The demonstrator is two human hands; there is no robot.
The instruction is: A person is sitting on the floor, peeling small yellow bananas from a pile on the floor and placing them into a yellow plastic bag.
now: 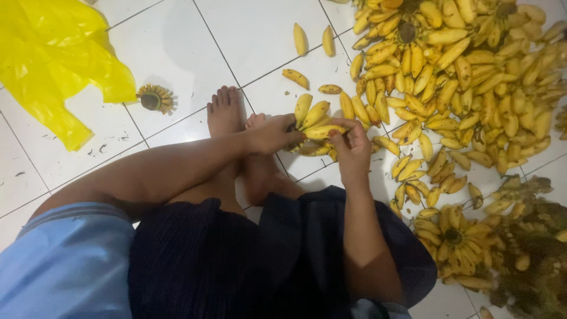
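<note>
A small bunch of yellow bananas (pixel 313 121) is held low over the white tiled floor (pixel 260 35), just past my bare feet (pixel 225 112). My left hand (pixel 270 133) grips the bunch from its left side. My right hand (pixel 351 147) pinches one banana at the bunch's right end, fingers curled around it. Both forearms reach out over my dark-clothed knees.
A big heap of loose bananas (pixel 466 77) covers the floor at the upper right. More bunches and dark stalks (pixel 531 260) lie at the lower right. A yellow plastic bag (pixel 50 65) is at the upper left, a cut stalk end (pixel 155 98) beside it. Single bananas (pixel 300 39) lie apart.
</note>
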